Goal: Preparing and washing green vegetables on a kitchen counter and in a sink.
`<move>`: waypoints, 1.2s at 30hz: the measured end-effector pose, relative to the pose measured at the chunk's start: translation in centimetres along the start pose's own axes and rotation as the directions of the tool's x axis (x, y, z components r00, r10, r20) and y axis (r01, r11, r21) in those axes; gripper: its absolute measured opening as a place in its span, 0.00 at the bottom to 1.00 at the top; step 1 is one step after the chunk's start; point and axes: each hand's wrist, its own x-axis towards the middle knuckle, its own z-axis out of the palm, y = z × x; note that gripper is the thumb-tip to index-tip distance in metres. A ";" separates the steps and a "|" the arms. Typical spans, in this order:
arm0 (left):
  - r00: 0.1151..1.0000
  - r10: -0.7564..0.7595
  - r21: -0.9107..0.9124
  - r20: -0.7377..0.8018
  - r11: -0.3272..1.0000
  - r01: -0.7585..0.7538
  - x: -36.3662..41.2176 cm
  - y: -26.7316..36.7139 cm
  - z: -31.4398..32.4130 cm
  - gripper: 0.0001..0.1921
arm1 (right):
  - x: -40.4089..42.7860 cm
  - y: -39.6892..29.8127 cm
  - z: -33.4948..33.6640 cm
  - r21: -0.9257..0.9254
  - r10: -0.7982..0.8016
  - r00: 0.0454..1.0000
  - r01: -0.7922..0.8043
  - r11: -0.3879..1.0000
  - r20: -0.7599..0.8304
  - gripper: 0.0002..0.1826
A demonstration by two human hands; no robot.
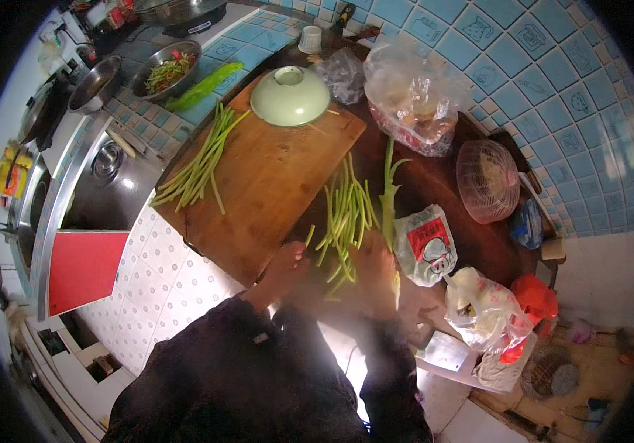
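Observation:
Long green stems, probably garlic scapes, lie in a loose bundle on the dark brown tabletop before me. My right hand is over the bundle's right lower side; haze blurs its fingers, so a grip is unclear. At the near edge of the wooden cutting board, by the lower left of these stems, is my left hand, its fingers partly hidden. A second bunch of green stems rests along the board's left side. An upturned pale green bowl sits on the board's far end.
Right of my right hand are a printed plastic bag, a white plastic bag and a pink mesh basket. A clear bag stands by the tiled wall. A metal bowl of cut vegetables is at the far left.

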 end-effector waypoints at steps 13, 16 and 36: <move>0.829 -0.313 0.063 0.463 0.945 0.321 6.6 4.0 -8.2 0.14 | 5.3 -3.6 4.5 -0.385 0.264 0.964 -0.232 0.893 0.032 0.62; 0.889 -0.219 -0.041 0.401 0.966 0.256 7.8 4.6 -12.1 0.13 | 5.8 -4.7 5.7 -0.387 0.367 0.930 -0.347 0.855 -0.022 0.60; 0.942 -0.335 0.772 -0.027 0.591 0.233 14.3 0.0 -20.9 0.47 | 8.8 5.6 3.8 -0.135 0.309 0.941 -0.327 0.935 -0.140 0.38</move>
